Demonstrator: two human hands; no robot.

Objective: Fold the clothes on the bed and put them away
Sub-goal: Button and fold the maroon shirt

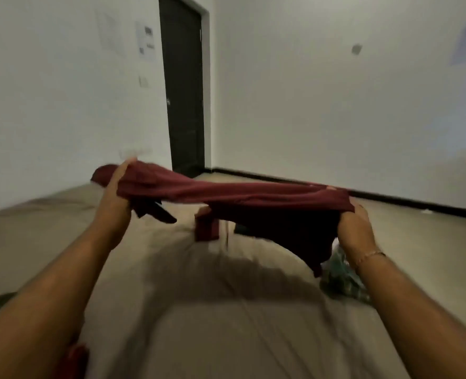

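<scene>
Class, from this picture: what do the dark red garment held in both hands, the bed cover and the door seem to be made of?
Dark red garment: soft matte fabric, likely a knit; it sags and drapes between the left hand and right hand.
Bed cover: tan woven-looking cloth, matte, with shallow creases; the weave is too blurred to confirm.
Door: dark, rigid, flat panel, possibly painted wood or laminate; unclear.

One head-worn wide-angle view (no second view to overlap) looks forward and down across the bed, close over both forearms; the dark door stands at eleven o'clock, far wall beyond
</scene>
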